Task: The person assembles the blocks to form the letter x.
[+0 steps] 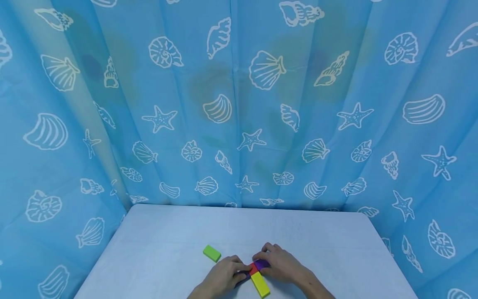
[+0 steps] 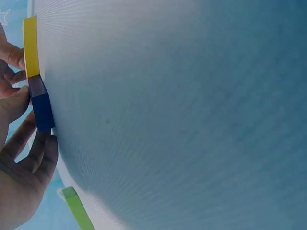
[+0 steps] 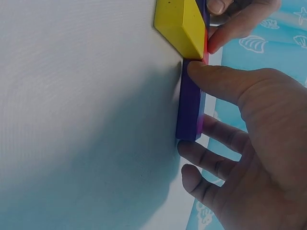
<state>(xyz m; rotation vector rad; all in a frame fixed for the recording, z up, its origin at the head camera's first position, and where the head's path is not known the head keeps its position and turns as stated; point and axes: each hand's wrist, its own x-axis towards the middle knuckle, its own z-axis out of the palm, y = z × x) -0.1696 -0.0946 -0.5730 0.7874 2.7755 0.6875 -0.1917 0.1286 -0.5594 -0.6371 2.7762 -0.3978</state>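
The white worktop [image 1: 313, 236] stretches away to its far edge; turned inward, the left hand [image 1: 222, 275] pinches a dark-blue oblong block [image 2: 43, 112], the right hand [image 1: 283, 265] a purple oblong block [image 3: 189, 103].

centre block [image 1: 253, 269]: between left block [image 1: 245, 278] and right block [image 1: 262, 264] | near block [image 1: 260, 285]: before it | lone block [image 1: 212, 253]: behind-left

Colours: green block [image 1: 212, 253], bright lime, plain. Yellow block [image 1: 260, 285], solid yellow. Red block [image 1: 253, 269], plain red. Purple block [image 1: 262, 264], uniform; near face reads deep violet in right wrist view. Dark blue block [image 2: 43, 111], plain navy. Table [image 1: 280, 228]: white, bluish cast, unpatterned. Curtain [image 1: 239, 91]: sky blue, white line-drawn seashells and starfish; murky olive blotches in upper part.
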